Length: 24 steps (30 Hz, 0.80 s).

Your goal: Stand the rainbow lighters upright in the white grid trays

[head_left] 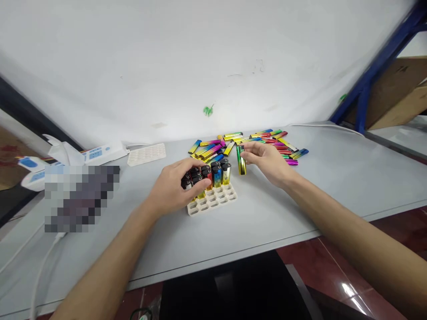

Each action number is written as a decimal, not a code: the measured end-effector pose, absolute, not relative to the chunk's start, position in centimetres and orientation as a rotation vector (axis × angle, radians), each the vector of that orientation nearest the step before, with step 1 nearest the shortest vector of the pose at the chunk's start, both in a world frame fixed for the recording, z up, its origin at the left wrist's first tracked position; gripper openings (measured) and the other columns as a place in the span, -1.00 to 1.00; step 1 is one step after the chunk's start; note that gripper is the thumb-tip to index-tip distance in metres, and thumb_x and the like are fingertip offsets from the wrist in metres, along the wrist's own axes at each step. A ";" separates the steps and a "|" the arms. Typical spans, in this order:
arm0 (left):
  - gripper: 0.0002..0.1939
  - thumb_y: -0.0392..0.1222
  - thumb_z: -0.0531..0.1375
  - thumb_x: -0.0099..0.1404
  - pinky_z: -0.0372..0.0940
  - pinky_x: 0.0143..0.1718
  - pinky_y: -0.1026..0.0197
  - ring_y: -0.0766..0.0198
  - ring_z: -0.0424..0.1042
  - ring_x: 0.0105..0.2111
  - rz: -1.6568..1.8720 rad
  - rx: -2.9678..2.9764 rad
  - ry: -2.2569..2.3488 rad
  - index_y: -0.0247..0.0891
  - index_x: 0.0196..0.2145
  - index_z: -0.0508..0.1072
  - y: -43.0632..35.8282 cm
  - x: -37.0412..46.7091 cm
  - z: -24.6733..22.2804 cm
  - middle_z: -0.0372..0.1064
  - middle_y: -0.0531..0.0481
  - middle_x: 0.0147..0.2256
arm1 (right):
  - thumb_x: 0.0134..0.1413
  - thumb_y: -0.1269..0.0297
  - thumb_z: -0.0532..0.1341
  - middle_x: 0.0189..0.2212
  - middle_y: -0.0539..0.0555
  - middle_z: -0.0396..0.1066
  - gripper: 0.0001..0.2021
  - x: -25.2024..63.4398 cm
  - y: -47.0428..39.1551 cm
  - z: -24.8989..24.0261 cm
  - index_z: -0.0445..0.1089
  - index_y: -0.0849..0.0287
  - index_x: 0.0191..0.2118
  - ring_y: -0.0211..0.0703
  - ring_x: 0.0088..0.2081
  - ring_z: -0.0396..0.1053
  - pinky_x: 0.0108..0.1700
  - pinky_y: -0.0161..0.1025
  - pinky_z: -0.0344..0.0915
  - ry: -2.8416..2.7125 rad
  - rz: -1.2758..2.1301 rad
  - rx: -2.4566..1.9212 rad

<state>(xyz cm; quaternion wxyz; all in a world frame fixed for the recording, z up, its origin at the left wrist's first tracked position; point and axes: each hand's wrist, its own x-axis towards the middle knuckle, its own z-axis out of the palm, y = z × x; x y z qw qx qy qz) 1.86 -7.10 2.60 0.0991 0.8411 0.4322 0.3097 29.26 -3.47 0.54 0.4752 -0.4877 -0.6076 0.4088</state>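
Observation:
A cream tray with rows of slots lies on the table, and several lighters with black tops and shiny bodies stand upright in its back rows. My left hand curls around the left end of these lighters, thumb in front and fingers behind, partly hiding them. To the right of the tray, my right hand pinches a green-and-yellow metallic lighter between thumb and fingers, nearly upright. Slots along the tray's front show no lighters. Behind both hands lies a loose pile of shiny multicoloured lighters.
Another slotted tray lies at the back left. Beside it are white power strips and a blurred-out object with a white cable. A white wall stands behind; a blue metal frame and cardboard boxes are at right.

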 end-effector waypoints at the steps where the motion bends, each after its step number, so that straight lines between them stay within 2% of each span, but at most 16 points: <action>1: -0.57 0.19 0.16 0.32 0.35 -0.03 0.11 0.09 0.51 -0.13 0.917 2.492 1.276 -0.17 -0.05 0.46 -7.1 1.9 2.5 0.55 -0.06 -0.09 | 0.10 0.17 0.31 -0.23 0.07 0.43 -0.72 29.2 -3.5 0.6 0.44 0.19 -0.10 -0.21 -0.24 0.41 -0.10 -0.15 0.39 -1.437 1.071 -1.181; 4: -0.56 0.20 0.16 0.32 0.35 -0.01 0.10 0.08 0.51 -0.10 0.918 2.493 1.281 -0.16 -0.04 0.46 -7.0 1.8 2.4 0.55 -0.06 -0.07 | 0.10 0.15 0.29 -0.32 0.01 0.36 -0.73 28.8 -3.8 0.9 0.38 0.13 -0.11 -0.23 -0.37 0.41 -0.38 -0.23 0.39 -1.295 1.229 -1.181; 7: -0.56 0.22 0.16 0.31 0.36 -0.01 0.09 0.06 0.52 -0.08 0.918 2.477 1.295 -0.15 -0.05 0.46 -7.0 1.9 2.4 0.55 -0.06 -0.07 | 0.13 0.11 0.25 -0.36 -0.05 0.33 -0.72 28.4 -4.2 1.4 0.30 0.03 -0.07 -0.32 -0.54 0.26 -0.61 -0.36 0.10 -1.238 1.290 -1.167; 9: -0.56 0.22 0.17 0.30 0.36 -0.01 0.08 0.06 0.52 -0.09 0.914 2.473 1.298 -0.16 -0.05 0.46 -7.0 2.0 2.5 0.55 -0.06 -0.07 | 0.17 0.08 0.22 -0.42 -0.08 0.32 -0.74 28.3 -4.3 1.5 0.27 -0.02 -0.05 -0.35 -0.60 0.13 -0.63 -0.37 -0.06 -1.249 1.301 -1.146; 12: -0.57 0.19 0.17 0.31 0.35 -0.02 0.08 0.06 0.52 -0.11 0.911 2.484 1.295 -0.18 -0.06 0.46 -7.1 2.0 2.5 0.55 -0.07 -0.08 | 0.19 -0.05 0.20 -0.55 -0.13 0.19 -0.71 28.3 -4.4 1.7 0.31 -0.02 -0.09 -0.34 -0.62 -0.01 -0.60 -0.35 -0.16 -1.263 1.299 -1.130; 15: -0.56 0.17 0.20 0.28 0.35 -0.02 0.07 0.06 0.52 -0.12 0.906 2.501 1.286 -0.19 -0.05 0.46 -7.0 2.0 2.5 0.55 -0.07 -0.09 | 0.15 -0.28 0.12 -0.59 -0.11 0.06 -0.53 28.4 -4.5 1.8 0.37 0.08 -0.25 -0.32 -0.62 -0.08 -0.60 -0.31 -0.20 -1.247 1.337 -1.115; 18: -0.55 0.19 0.22 0.27 0.34 0.00 0.06 0.06 0.52 -0.11 0.910 2.503 1.283 -0.18 -0.05 0.46 -7.0 2.0 2.5 0.55 -0.08 -0.08 | 0.13 -0.41 -0.01 -0.62 -0.09 0.00 -0.38 28.4 -4.5 2.0 0.30 0.11 -0.47 -0.31 -0.62 -0.12 -0.60 -0.28 -0.22 -1.212 1.370 -1.130; 21: -0.54 0.20 0.23 0.26 0.34 0.00 0.06 0.06 0.52 -0.12 0.908 2.501 1.284 -0.18 -0.05 0.47 -7.0 1.9 2.4 0.55 -0.08 -0.08 | 0.15 -0.39 -0.02 -0.68 -0.09 -0.06 -0.38 28.4 -4.4 2.2 0.12 0.09 -0.60 -0.31 -0.64 -0.16 -0.60 -0.28 -0.23 -1.155 1.383 -1.168; 24: -0.54 0.19 0.23 0.26 0.35 -0.01 0.08 0.08 0.52 -0.13 0.915 2.505 1.278 -0.19 -0.06 0.47 -7.0 1.9 2.4 0.55 -0.07 -0.09 | 0.22 -0.23 0.01 -0.71 -0.10 -0.11 -0.44 28.4 -4.2 2.2 0.03 0.08 -0.63 -0.31 -0.66 -0.21 -0.61 -0.28 -0.25 -1.078 1.412 -1.181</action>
